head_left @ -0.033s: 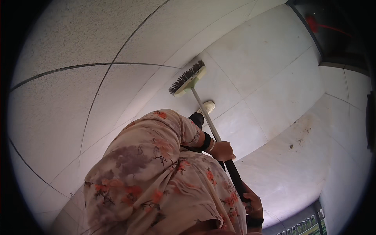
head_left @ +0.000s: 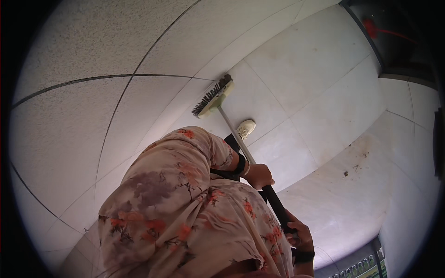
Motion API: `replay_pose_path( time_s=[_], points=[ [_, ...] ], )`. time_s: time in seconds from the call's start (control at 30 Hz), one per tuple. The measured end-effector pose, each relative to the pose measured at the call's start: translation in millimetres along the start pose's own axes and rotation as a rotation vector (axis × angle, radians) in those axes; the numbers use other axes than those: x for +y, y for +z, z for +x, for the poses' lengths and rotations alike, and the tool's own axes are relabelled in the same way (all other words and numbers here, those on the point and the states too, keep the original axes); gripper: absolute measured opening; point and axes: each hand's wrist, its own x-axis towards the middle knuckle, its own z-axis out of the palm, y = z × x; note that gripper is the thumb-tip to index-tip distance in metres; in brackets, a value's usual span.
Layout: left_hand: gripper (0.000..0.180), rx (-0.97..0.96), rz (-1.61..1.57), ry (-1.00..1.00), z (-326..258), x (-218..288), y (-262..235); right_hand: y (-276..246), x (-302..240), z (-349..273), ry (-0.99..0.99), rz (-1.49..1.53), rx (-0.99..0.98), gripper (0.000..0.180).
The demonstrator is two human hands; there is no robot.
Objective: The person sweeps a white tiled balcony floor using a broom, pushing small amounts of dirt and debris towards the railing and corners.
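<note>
I hold a long-handled broom with both hands. Its pale green head (head_left: 218,98) with dark bristles rests on the light tiled floor (head_left: 301,78) ahead of me. A silver shaft (head_left: 234,132) runs back to a black grip. My left hand (head_left: 259,175), with a bangle and dark band at the wrist, grasps the top of the grip. Lower down, my right hand (head_left: 300,235), wearing a black wristband, grips the handle end. A floral garment (head_left: 185,208) covers my body and hides the lower part of the handle. My white shoe (head_left: 245,128) shows beside the shaft.
Large pale tiles with dark grout lines spread left and ahead. A few dark specks of dirt (head_left: 354,169) lie on the floor to the right. A dark opening (head_left: 398,37) with something red inside sits at the top right.
</note>
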Motion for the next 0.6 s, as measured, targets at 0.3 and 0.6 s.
replay_pose_path(
  time_s=[0.3,0.6],
  points=[
    [0.015,0.194,0.053,-0.289,-31.3,-92.4,20.8,38.3,-88.2,89.4,-0.099,-0.109,-0.001,0.053],
    [0.012,0.147,0.284,-0.038,47.4,-32.9,6.3,4.9,-12.6,13.8,-0.157,-0.232,0.193,0.065]
  ],
)
